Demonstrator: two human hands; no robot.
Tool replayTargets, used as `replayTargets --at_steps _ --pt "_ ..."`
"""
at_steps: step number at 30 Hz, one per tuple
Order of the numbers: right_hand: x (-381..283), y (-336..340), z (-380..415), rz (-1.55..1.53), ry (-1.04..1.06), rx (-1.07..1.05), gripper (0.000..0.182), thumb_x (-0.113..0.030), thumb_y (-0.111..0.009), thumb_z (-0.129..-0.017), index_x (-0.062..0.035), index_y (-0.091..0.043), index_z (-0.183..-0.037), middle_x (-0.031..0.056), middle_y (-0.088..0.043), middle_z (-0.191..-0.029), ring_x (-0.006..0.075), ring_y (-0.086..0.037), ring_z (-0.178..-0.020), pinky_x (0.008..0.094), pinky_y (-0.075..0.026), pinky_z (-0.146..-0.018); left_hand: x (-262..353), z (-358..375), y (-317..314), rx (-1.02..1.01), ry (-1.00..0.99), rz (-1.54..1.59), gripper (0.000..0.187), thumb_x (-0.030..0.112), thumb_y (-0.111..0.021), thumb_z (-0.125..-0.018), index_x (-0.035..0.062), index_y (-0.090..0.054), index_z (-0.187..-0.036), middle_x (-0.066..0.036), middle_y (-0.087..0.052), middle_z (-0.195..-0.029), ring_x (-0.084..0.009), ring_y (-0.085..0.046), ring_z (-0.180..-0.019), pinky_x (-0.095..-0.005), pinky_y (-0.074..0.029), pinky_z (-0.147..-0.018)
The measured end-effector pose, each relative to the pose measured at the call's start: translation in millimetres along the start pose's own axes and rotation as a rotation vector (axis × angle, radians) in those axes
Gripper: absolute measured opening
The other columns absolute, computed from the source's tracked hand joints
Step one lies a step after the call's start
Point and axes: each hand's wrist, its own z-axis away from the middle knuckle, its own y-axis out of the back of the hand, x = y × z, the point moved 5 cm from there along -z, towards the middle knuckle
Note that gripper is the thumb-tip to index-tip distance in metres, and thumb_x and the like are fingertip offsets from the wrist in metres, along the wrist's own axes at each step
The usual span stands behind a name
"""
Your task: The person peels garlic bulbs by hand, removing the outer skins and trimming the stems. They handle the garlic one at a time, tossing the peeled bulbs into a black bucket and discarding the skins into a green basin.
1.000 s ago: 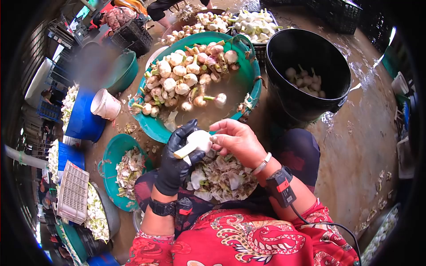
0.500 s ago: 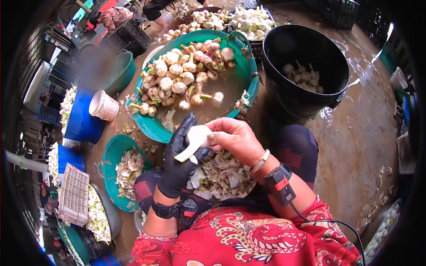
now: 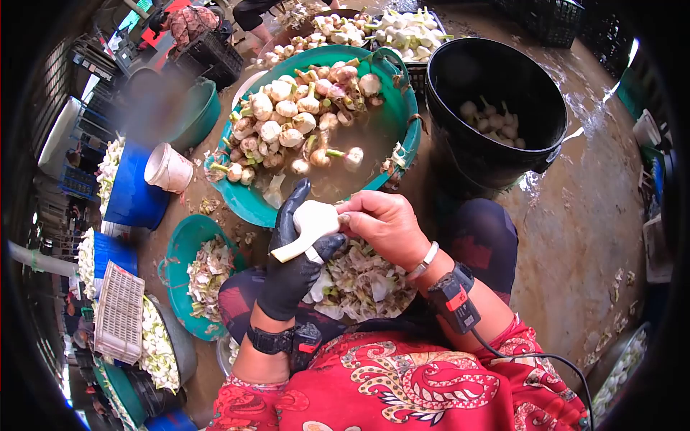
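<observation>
While the gloved left hand [image 3: 291, 266] cradles a white garlic bulb [image 3: 310, 221] in a closed grip, the bare right hand [image 3: 384, 224] pinches its side above the peelings [image 3: 363, 284], near the green basin [image 3: 399, 136].

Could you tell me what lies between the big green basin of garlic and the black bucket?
In the head view, only wet, muddy floor separates the green basin from the black bucket; they nearly touch.

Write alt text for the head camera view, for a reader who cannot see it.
A black-gloved left hand holds a peeled white garlic bulb while the bare right hand pinches its side, above a heap of pale peelings. Ahead stand a round green basin of unpeeled bulbs in water and a black plastic bucket.
</observation>
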Motion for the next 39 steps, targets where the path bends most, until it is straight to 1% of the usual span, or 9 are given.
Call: replayTargets --at_steps 4,7,15,21,23,26,35,37,39 --pt "-14.9 -4.7 3.7 0.49 0.385 0.119 0.005 -0.005 -0.059 -0.078 -0.0005 -0.061 -0.078 0.0149 -0.06 -0.07 0.0268 -0.062 -0.063 0.0329 -0.049 -0.059 -2.3 0.1 -2.6 -0.04 0.02 -0.04 0.082 0.0 -0.075 -0.075 0.0002 -0.029 -0.144 -0.006 -0.056 -0.11 -0.0154 -0.055 -0.102 -0.0306 -0.047 -0.092" --pt "-13.5 -2.9 1.7 0.5 0.361 0.163 0.005 -0.004 -0.056 -0.078 -0.0003 -0.059 -0.076 0.0146 -0.062 -0.069 0.0257 -0.063 -0.064 0.0328 -0.049 -0.059 5.0 3.8 -4.2 -0.128 0.077 0.018 0.081 0.001 -0.076 -0.074 0.0003 -0.032 -0.143 -0.006 -0.056 -0.112 -0.0157 -0.055 -0.104 -0.0308 -0.046 -0.093" --pt "3.3 15.4 0.0 -0.06 -0.391 -0.104 0.024 -0.008 -0.055 -0.081 0.0005 -0.063 -0.103 0.0055 -0.066 -0.091 0.0121 -0.062 -0.077 0.0267 -0.051 -0.063 13.7 7.7 -7.0 -0.185 -0.156 -0.352 0.089 0.005 -0.08 -0.07 -0.0008 -0.032 -0.144 -0.014 -0.058 -0.119 -0.0218 -0.058 -0.107 -0.0343 -0.045 -0.095" --pt "13.4 -0.5 6.2 -0.436 -0.322 -0.287 0.054 -0.023 -0.07 -0.085 0.0019 -0.05 -0.129 0.0087 -0.063 -0.109 0.0148 -0.061 -0.091 0.0291 -0.052 -0.072 31.3 -5.4 -7.2 -0.282 -0.255 -0.586 0.087 0.0 -0.074 -0.065 0.0057 -0.036 -0.143 -0.021 -0.058 -0.116 -0.0317 -0.06 -0.104 -0.0392 -0.049 -0.087" --pt "13.1 -4.7 4.9 -0.566 -0.251 -0.403 0.052 -0.017 -0.07 -0.086 0.0006 -0.049 -0.13 0.0089 -0.062 -0.109 0.0147 -0.061 -0.093 0.0293 -0.052 -0.073 26.6 -4.3 -8.4 -0.287 0.037 -0.303 0.084 -0.002 -0.073 -0.07 0.0061 -0.035 -0.144 -0.016 -0.058 -0.116 -0.0244 -0.06 -0.104 -0.0351 -0.051 -0.086" --pt "7.8 -6.1 9.6 -0.645 -0.33 -0.199 0.04 -0.016 -0.067 -0.088 -0.0024 -0.052 -0.123 0.008 -0.062 -0.108 0.0136 -0.061 -0.095 0.0262 -0.051 -0.078 2.0 3.3 4.2 -0.081 0.133 0.214 0.073 -0.005 -0.068 -0.08 0.0052 -0.034 -0.144 -0.009 -0.055 -0.12 -0.0158 -0.057 -0.106 -0.0286 -0.049 -0.089" --pt "9.7 -9.6 8.7 -0.616 -0.134 -0.011 0.025 -0.018 -0.067 -0.089 -0.0012 -0.06 -0.106 0.0046 -0.063 -0.099 0.0104 -0.06 -0.089 0.024 -0.05 -0.076 -20.6 8.4 -12.0 -0.085 0.227 0.351 0.061 -0.003 -0.061 -0.087 0.0025 -0.037 -0.142 -0.01 -0.05 -0.132 -0.0153 -0.051 -0.115 -0.0293 -0.043 -0.099" --pt "1.9 -2.7 7.0 0.131 0.121 0.043 0.018 -0.017 -0.07 -0.087 -0.0006 -0.064 -0.093 0.0037 -0.063 -0.094 0.0086 -0.059 -0.083 0.0236 -0.049 -0.072 -18.1 9.8 -18.0 -0.079 0.288 0.787 0.06 -0.005 -0.06 -0.086 0.0035 -0.038 -0.141 -0.009 -0.051 -0.131 -0.016 -0.053 -0.114 -0.0299 -0.044 -0.099" --pt "3.6 -2.4 7.5 -0.082 0.102 0.113 0.017 -0.017 -0.073 -0.084 -0.0023 -0.065 -0.08 0.0026 -0.062 -0.082 0.0081 -0.055 -0.072 0.0224 -0.046 -0.065 -25.7 8.3 -15.3 -0.06 0.202 0.618 0.057 -0.006 -0.06 -0.085 0.0035 -0.042 -0.138 -0.009 -0.053 -0.127 -0.0168 -0.054 -0.113 -0.0303 -0.045 -0.098"
